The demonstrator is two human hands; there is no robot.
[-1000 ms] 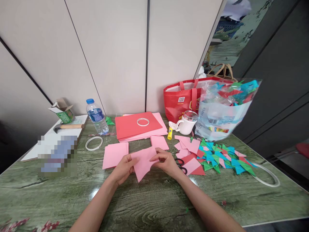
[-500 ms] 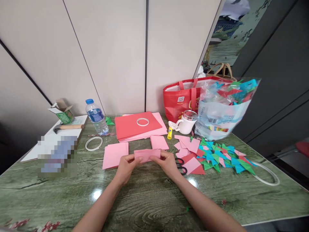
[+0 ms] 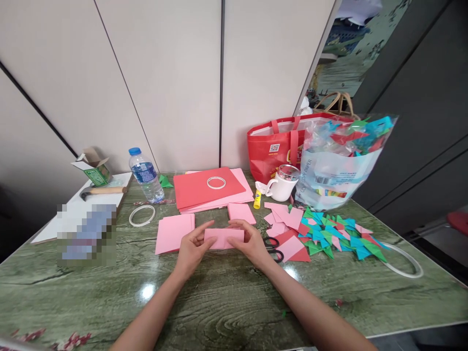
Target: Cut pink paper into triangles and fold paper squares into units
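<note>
A pink paper piece (image 3: 224,238), folded into a narrow rectangle, is held between both hands just above the green table (image 3: 219,302). My left hand (image 3: 192,248) pinches its left end with the thumb on top. My right hand (image 3: 250,243) grips its right end, fingers curled over the upper edge. A stack of pink squares (image 3: 174,233) lies just left of my left hand, and another pink square (image 3: 241,213) lies behind the fold. Black-handled scissors (image 3: 273,247) rest right beside my right hand.
Red and pink sheets (image 3: 208,190) with a white ring on top lie further back. A water bottle (image 3: 145,175), glue stick (image 3: 257,199), white mug (image 3: 282,184), red bag (image 3: 278,146) and plastic bag of folded pieces (image 3: 340,161) stand behind. Coloured folded triangles (image 3: 329,234) spread right.
The pink sheet, open and held tilted a second ago, is now folded in half into a narrow strip. Both hands have closed in on its ends and pressed it lower.
</note>
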